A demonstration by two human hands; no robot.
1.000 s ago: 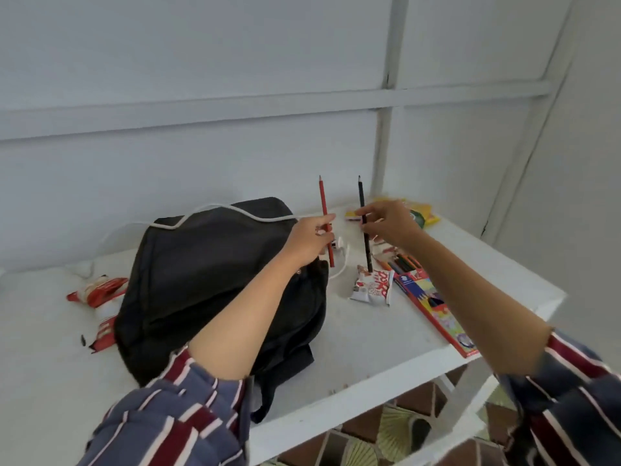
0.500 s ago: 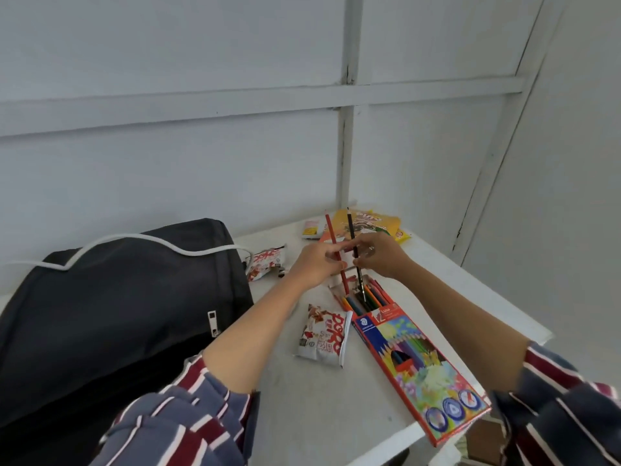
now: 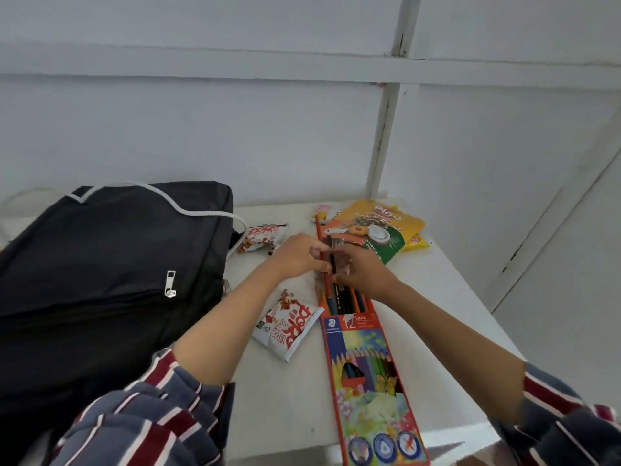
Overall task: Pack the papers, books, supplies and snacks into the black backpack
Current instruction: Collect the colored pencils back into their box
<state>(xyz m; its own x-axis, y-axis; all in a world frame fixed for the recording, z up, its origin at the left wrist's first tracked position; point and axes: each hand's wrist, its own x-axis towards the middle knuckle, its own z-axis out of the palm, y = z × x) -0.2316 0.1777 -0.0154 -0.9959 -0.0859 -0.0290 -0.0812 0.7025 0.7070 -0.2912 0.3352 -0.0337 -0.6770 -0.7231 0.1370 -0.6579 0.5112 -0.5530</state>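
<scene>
Head view: the backpack lies flat on the left part of the white desk; it is black, with a metal zipper pull on its upper face and a white cord running over its far edge; whether its main opening is open I cannot tell; both hands meet near the middle of the desk, just to the right of the backpack and above the open end of the pencil box; the left hand pinches a red pencil between thumb and fingers, and this pencil stands tilted, its upper end pointing away from the person and its lower end going down into the box; the right hand, with fingers curled, pinches a black pencil just beside the red one, and its lower part also reaches in among the other pencils of the box; the pencil box is long and colourful, with its closed end at the near edge of the desk; a snack packet, white and red, lies between the left forearm and the box, touching the side of the box or very near to it; a second packet of the same kind lies beside the far right corner of the backpack; behind the hands lies a yellow-green bag, partly hidden by them, with a small yellow packet at its right side; striped sleeves cover both upper arms.
</scene>
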